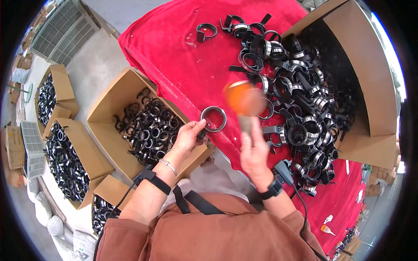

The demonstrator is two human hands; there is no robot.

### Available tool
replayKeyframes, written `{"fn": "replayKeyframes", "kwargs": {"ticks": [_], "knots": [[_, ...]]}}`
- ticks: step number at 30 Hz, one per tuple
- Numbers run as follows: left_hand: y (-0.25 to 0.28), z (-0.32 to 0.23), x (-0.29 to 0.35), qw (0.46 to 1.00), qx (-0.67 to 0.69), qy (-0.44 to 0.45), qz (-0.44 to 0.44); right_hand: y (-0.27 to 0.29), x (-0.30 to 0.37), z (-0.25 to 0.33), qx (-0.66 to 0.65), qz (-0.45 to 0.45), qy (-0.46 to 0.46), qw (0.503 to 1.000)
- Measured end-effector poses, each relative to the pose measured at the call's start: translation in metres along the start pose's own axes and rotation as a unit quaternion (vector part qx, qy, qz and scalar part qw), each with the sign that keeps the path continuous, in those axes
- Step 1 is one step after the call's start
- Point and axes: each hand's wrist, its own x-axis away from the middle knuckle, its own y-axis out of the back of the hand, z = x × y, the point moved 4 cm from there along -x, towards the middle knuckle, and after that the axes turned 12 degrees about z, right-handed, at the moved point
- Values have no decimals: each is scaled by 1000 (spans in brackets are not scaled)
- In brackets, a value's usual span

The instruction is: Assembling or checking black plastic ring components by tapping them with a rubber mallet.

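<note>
My left hand [186,138] is closed on the short black handle of a ring-shaped part [214,118], black inside with a shiny metal band. Its loop stands out over the red cloth's near edge. My right hand [254,154] grips the handle of what looks like a mallet [244,99], with an orange and pinkish head. Motion blurs the head, which hovers to the right of the ring and touches nothing I can make out. Right of that hand, a big heap of similar handled rings [300,93] spills from a tipped cardboard box [370,78].
A red cloth [174,48] covers the table. Below its left edge stands an open cardboard box [104,111] holding many rings. More filled boxes [89,150] line the far left. One loose ring [206,31] lies at the back. A small orange-tipped bottle [326,229] sits lower right.
</note>
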Motion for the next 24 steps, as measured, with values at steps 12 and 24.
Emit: {"fn": "replayKeyframes", "kwargs": {"ticks": [12,24], "knots": [[3,4,-3,999,-36,16,6,-1,5,-10,101,82,-55,990],[10,0,2,999,-33,-15,26,13,26,-27,-35,106,-191,975]]}}
